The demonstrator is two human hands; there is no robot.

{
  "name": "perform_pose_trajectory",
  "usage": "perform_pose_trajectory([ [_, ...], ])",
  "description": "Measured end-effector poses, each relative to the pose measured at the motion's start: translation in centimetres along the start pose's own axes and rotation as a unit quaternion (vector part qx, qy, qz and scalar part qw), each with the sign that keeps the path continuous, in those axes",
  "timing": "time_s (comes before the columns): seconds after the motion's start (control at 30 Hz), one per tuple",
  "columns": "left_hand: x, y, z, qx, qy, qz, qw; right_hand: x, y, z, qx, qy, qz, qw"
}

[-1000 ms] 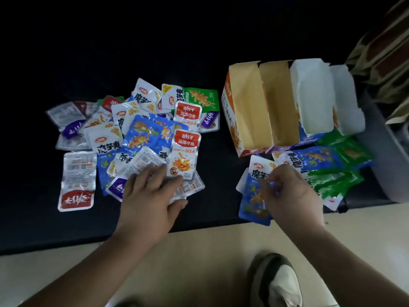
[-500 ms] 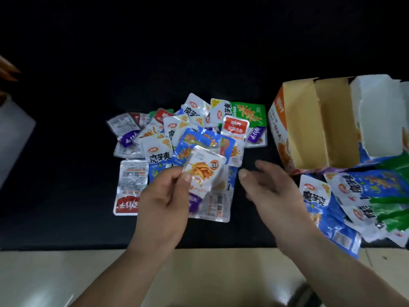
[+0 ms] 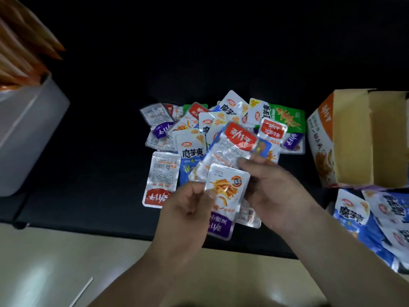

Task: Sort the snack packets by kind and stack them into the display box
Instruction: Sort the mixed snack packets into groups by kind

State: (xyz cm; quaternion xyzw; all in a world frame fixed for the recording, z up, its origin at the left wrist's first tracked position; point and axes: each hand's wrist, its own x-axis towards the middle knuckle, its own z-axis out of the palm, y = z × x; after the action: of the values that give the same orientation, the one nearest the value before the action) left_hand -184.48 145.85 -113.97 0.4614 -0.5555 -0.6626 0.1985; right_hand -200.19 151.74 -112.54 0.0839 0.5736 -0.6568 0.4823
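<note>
A purple-banded snack packet (image 3: 223, 196) is pinched in the curled fingers of the left hand (image 3: 186, 209), just above the near edge of the pile (image 3: 190, 149) of mixed packets. The right hand (image 3: 272, 191) grips a red-banded packet (image 3: 230, 149) over the pile. The open display box (image 3: 345, 140) stands right of the pile on the black tabletop (image 3: 88, 173).

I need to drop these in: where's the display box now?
The box stands at the head view's far right, on the black table, right of the loose pile and behind the blue packets.
</note>
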Motion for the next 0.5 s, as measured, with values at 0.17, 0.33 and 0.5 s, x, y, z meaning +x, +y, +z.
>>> perform_pose_trajectory([
  [0.17, 2.2, -0.9, -5.1, 0.127, 0.125, 0.032, 0.983, 0.5, 0.2, -0.3, -0.231, 0.107, -0.146, 0.956],
  [0.33, 5.9, -2.8, -8.8, 0.39, 0.174, 0.056, 0.903, 0.0, -0.1, -2.1, -0.302, 0.134, -0.135, 0.934],
  [0.5, 6.3, -2.0, -8.2, 0.304, 0.186, 0.013, 0.934, 0.1, 1.2, -3.9, -0.288, 0.144, -0.103, 0.941],
])
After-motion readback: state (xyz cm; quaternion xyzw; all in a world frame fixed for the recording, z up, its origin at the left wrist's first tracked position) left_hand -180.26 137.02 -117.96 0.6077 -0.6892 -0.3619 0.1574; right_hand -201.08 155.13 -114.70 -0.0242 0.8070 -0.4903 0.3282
